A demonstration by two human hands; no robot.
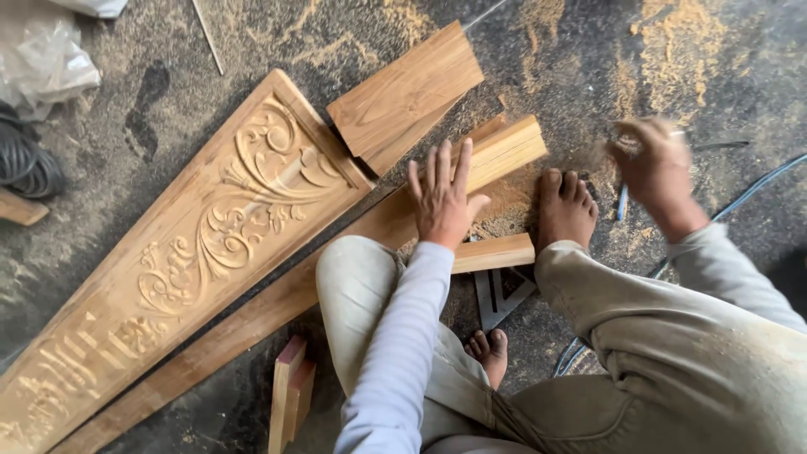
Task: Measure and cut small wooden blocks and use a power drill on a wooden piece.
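I sit on a dusty floor with my bare feet [565,206] out in front. My left hand [441,197] lies flat, fingers spread, on a long plain wooden plank [269,311] next to a thick wood block [508,147]. My right hand [656,164] hovers off to the right above the sawdust. It is blurred with its fingers curled, and something thin may be in it, but I cannot tell. A small blue stick-like object [622,203] lies just below that hand. A long wooden panel carved with scrolls [210,244] lies to the left of the plank.
A flat board [403,97] overlaps the carved panel's top end. A short wood strip [496,252] and a metal square [503,292] lie by my knee, and small offcuts [290,395] sit near my leg. A blue cable [756,189] runs at right. A black coil [25,160] and plastic bag [42,55] are at left.
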